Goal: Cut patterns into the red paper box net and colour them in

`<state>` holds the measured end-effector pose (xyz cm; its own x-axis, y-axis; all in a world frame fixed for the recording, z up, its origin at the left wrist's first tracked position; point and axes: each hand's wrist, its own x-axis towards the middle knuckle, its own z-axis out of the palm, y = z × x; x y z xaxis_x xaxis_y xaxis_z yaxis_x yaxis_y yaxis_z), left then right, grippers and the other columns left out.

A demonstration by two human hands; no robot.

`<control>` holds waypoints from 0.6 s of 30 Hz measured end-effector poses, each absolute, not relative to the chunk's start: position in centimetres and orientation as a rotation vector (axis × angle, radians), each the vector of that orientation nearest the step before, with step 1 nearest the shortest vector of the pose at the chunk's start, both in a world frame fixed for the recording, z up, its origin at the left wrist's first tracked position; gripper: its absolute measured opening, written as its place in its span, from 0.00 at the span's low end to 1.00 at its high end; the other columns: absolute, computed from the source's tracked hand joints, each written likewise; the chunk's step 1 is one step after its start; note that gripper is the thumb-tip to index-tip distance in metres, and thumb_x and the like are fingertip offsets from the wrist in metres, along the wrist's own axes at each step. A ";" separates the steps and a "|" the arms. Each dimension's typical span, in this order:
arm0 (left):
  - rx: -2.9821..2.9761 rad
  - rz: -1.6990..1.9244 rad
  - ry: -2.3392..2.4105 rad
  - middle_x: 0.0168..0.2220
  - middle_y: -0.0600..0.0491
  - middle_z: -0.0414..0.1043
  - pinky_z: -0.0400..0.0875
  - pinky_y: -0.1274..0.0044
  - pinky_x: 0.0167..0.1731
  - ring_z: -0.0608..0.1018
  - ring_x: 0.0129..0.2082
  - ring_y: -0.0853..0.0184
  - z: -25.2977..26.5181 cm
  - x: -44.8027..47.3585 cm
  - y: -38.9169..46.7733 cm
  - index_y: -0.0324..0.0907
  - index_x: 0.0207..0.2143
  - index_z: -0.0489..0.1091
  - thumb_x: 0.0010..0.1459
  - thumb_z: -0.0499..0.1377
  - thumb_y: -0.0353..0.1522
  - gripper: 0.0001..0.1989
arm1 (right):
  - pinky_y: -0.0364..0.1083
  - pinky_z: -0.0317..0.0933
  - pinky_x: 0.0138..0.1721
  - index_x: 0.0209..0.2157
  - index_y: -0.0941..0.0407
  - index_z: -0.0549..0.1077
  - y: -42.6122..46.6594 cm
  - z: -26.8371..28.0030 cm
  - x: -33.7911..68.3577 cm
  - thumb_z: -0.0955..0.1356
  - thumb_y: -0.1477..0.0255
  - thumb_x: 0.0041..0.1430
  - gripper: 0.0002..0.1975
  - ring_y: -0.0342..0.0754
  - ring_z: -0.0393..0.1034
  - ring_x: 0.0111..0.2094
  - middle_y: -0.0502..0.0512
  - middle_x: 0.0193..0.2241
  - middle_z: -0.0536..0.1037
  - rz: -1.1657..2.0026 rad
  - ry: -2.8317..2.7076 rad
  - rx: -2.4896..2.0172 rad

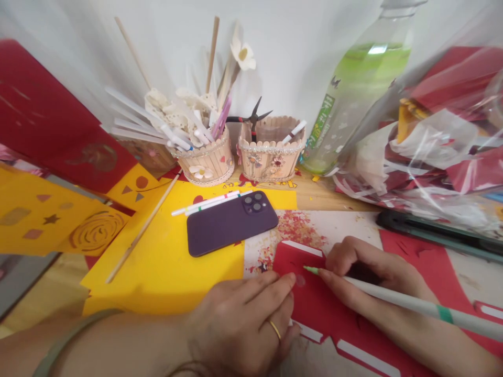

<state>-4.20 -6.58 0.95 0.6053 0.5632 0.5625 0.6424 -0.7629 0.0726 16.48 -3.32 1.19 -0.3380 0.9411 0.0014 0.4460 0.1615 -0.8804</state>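
While a yellow sheet [157,272] lies toward the left side of the tabletop [338,199], red paper [318,303] sits beyond the sheet's right edge. Well apart neither from it nor each other, but separate, the left hand [243,314] rests flattened on the paper's left edge; the right hand [365,275] pinches a green-tipped marker [401,297].

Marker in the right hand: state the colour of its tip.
The marker tip is light green, best seen in the head view.
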 end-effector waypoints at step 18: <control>-2.799 -0.676 -0.924 0.44 0.49 0.74 0.73 0.75 0.32 0.73 0.37 0.65 0.4 -5.2 -4.2 0.33 0.43 0.70 0.64 0.50 0.31 0.12 | 0.42 0.57 0.19 0.22 0.52 0.61 -3.5 1.7 16.5 0.65 0.64 0.57 0.13 0.44 0.62 0.22 0.48 0.20 0.68 1.068 -1.873 -1.405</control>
<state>-5.18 -4.20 0.44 0.7143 0.5375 0.4481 0.5897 -0.8071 0.0281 16.54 -3.52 1.69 -0.2937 0.9555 -0.0265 0.5093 0.1330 -0.8503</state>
